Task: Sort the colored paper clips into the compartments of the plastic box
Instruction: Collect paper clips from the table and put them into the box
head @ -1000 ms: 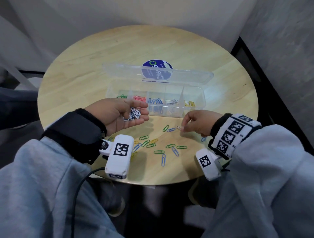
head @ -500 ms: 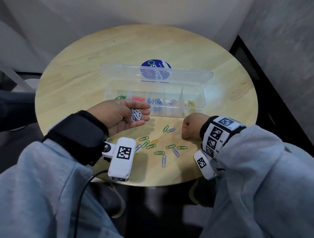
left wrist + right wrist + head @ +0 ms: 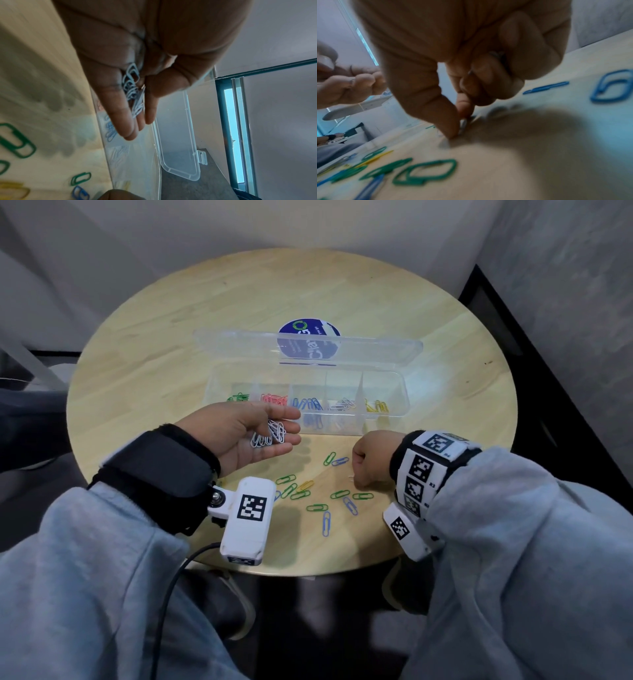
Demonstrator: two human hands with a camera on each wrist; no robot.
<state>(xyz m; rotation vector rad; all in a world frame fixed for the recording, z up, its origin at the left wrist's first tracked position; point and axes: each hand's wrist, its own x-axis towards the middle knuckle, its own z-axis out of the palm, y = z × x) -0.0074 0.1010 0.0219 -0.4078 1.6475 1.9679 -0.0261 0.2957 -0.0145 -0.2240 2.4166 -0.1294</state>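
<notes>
Pale round wooden table (image 3: 342, 302) against light walls carries everything. Down at its near edge the right hand (image 3: 371, 462) pinches a white paper clip (image 3: 463, 125) between thumb and forefinger, right at the wood, its other fingers curled. The left hand (image 3: 239, 436), palm up above the table, cups a bunch of white clips (image 3: 269, 434) with fingers loosely bent around them. Between and below the two grips, loose green, blue and yellow clips (image 3: 317, 507) lie scattered. Just beyond the hands sits the clear plastic box (image 3: 399, 395), lid (image 3: 239, 347) open toward the far side, with green, red, blue, white and yellow clips in separate compartments.
</notes>
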